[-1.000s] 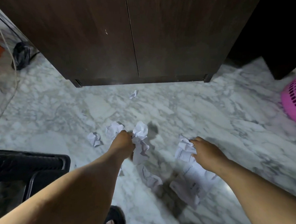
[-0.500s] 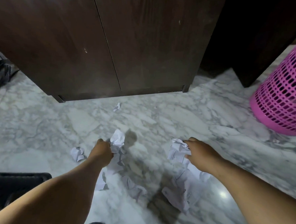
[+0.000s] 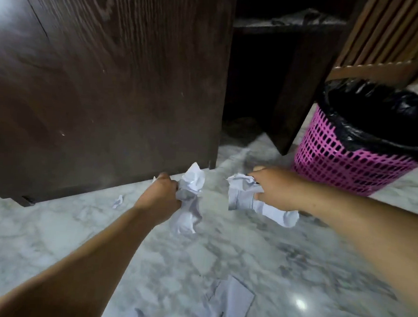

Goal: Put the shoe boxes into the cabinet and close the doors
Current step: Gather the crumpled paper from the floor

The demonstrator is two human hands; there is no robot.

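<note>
Saw no shoe boxes anywhere; cabinet (image 3: 114, 92) doors looked shut, so judged the task done or nearly so. Left hand (image 3: 161, 194) gripped crumpled paper (image 3: 190, 191); right hand (image 3: 273, 190) gripped another wad (image 3: 242, 194), near the pink bin (image 3: 343, 165).

Both bare arms reach forward and down. The left hand (image 3: 161, 195) grips a crumpled paper (image 3: 190, 196); the right hand (image 3: 273, 190) grips another paper wad (image 3: 244, 196), knuckles up, held apart.
</note>
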